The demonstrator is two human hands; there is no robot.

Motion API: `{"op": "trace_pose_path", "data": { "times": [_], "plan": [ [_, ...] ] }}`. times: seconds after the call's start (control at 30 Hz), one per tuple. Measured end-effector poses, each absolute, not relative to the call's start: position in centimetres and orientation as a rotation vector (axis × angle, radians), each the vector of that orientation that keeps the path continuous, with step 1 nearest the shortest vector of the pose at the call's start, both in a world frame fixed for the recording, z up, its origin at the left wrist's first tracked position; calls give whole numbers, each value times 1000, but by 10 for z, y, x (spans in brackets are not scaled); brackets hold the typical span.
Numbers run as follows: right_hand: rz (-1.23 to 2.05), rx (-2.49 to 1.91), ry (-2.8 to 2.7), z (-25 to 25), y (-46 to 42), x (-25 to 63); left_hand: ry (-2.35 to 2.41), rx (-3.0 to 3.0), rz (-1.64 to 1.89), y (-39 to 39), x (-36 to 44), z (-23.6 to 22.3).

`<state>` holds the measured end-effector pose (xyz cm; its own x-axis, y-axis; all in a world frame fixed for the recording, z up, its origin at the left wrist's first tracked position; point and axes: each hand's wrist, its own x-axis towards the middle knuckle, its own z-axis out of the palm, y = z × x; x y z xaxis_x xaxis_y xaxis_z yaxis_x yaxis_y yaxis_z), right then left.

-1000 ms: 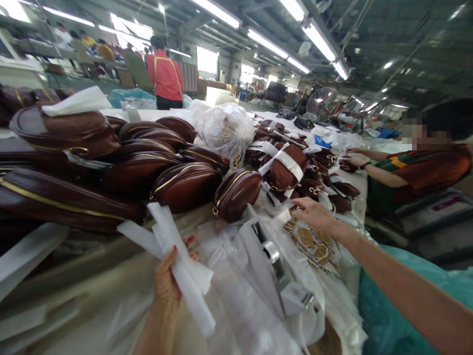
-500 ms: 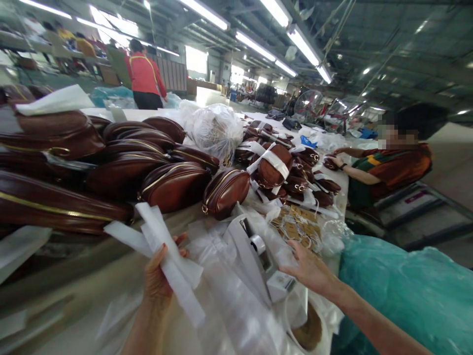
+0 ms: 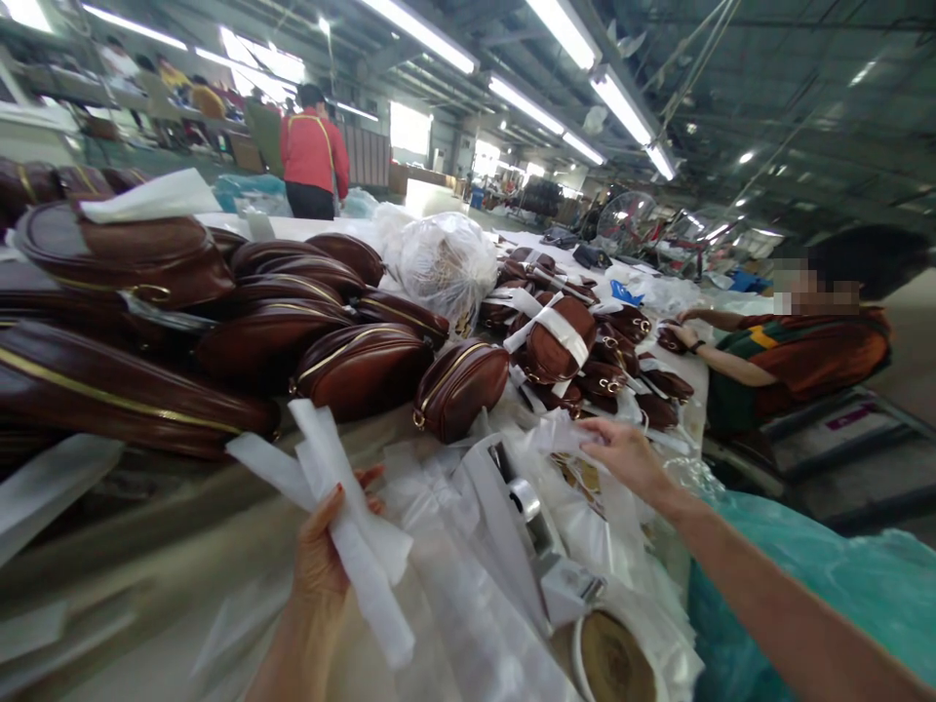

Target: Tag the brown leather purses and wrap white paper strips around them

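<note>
My left hand [image 3: 332, 536] is closed around several white paper strips [image 3: 366, 556], which cross and fan out over its fingers. Farther right, my right hand [image 3: 621, 453] pinches the edge of a thin, translucent plastic sheet [image 3: 563, 434]. Between the hands stands a grey tape dispenser [image 3: 504, 526] with a roll of clear tape [image 3: 523, 499], among loose plastic. Just beyond it, brown leather bags [image 3: 464, 390] with gold zippers rest on the table. Brown tags [image 3: 585, 478] with white strings show partly under the plastic near my right hand.
More brown bags [image 3: 366, 366] are heaped on the left. Small round bags [image 3: 560, 336] wrapped with white strips lie ahead. A co-worker [image 3: 797, 341] handles a bag on the right. Green plastic [image 3: 804, 585] bulges at the lower right, beside a round brown roll [image 3: 614, 658].
My right hand has moved up and away from the dispenser, lifting the plastic sheet over the tags. My left hand still holds the paper strips. The view has shifted slightly left.
</note>
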<state>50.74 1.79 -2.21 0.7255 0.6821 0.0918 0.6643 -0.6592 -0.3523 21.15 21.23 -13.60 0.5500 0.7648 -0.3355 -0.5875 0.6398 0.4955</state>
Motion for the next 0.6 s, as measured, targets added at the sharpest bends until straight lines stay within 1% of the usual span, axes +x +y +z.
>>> {"op": "trace_pose_path", "data": {
  "times": [0.13, 0.33, 0.43, 0.5, 0.57, 0.6],
  "plan": [
    [-79, -2594, -1003, -24, 61, 538, 598, 349, 836, 212, 214, -134],
    [-189, -2675, -1065, -53, 101, 552, 627, 347, 839, 212, 216, -134],
    [-289, -2652, -1131, -54, 91, 542, 613, 324, 820, 213, 215, -134],
    [-346, -2592, -1191, -49, 68, 526, 597, 306, 805, 213, 215, -135],
    [-371, -2472, -1305, -44, 34, 503, 574, 290, 803, 213, 215, -135],
    [-436, -2322, -1410, -43, 15, 489, 562, 286, 807, 212, 214, -136]
  ]
}}
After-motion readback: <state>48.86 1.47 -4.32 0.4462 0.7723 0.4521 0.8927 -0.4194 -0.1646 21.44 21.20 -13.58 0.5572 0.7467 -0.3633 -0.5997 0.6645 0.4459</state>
